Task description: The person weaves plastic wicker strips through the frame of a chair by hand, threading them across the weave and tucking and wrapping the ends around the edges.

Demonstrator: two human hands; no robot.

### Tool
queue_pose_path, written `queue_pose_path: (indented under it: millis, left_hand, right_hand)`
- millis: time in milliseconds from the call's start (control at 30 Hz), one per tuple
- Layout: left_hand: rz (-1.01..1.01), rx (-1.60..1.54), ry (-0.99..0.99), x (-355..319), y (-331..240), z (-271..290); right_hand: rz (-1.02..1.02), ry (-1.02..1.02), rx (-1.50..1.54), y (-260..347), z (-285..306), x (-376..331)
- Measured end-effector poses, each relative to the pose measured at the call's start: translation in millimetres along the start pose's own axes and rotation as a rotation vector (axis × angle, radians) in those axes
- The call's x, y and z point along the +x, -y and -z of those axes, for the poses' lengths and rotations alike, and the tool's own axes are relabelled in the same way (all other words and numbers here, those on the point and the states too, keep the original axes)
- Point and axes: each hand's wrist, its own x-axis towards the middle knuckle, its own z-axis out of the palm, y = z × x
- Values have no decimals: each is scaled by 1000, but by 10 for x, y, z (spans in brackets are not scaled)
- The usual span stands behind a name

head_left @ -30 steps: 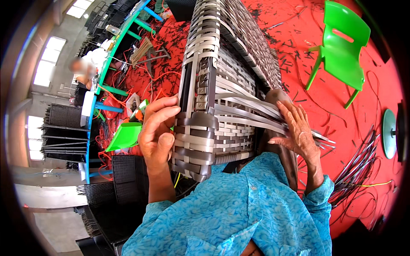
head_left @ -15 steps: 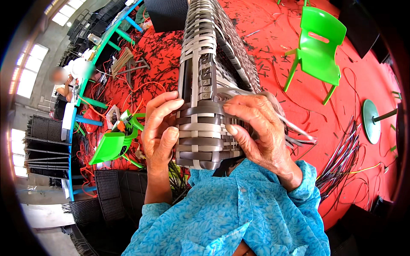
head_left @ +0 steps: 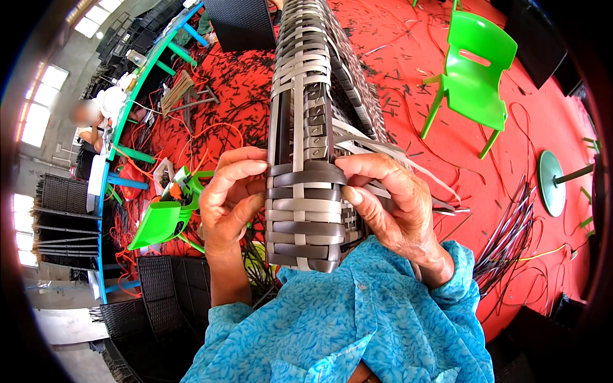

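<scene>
A long woven piece (head_left: 305,210), banded in dark and light grey flat strips, stands in front of me with its rounded end nearest my body. Bare bars of its frame show between the two woven stretches, with a light lengthwise strip (head_left: 298,127) running across them. My left hand (head_left: 230,201) is beside its left edge, index fingertip at the frame, fingers bent and apart with nothing seen in them. On the right edge, my right hand (head_left: 393,201) grips the uppermost dark strip (head_left: 313,173) between thumb and forefinger. Loose strip ends (head_left: 415,163) trail behind that hand.
A green plastic chair (head_left: 479,76) stands at the far right on the red floor covering (head_left: 396,70), which is littered with dark scraps. Bundled strips (head_left: 507,239) lie to the right. Another green chair (head_left: 159,220), a long table (head_left: 128,96) and a person (head_left: 86,121) are on the left.
The woven piece sits slightly lower and further right in view. My left hand has moved a little left, off its edge. The right fingers have shifted down along the dark strip's edge.
</scene>
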Motion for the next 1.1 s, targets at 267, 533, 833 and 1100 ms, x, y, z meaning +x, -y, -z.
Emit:
queue_pose_path:
  millis: [267, 533, 833, 1100]
  left_hand:
    - [-24, 100, -39, -29, 11, -29]
    - [-21, 122, -115, 15, 60, -159]
    - [-332, 742, -103, 292, -48, -132]
    - [70, -30, -124, 200, 287, -323]
  right_hand:
    - [-53, 11, 34, 1, -5, -45]
    - [-131, 89, -185, 230, 144, 64]
    - [1, 178, -526, 423, 242, 356]
    - [-142, 243, -535, 528, 336, 420]
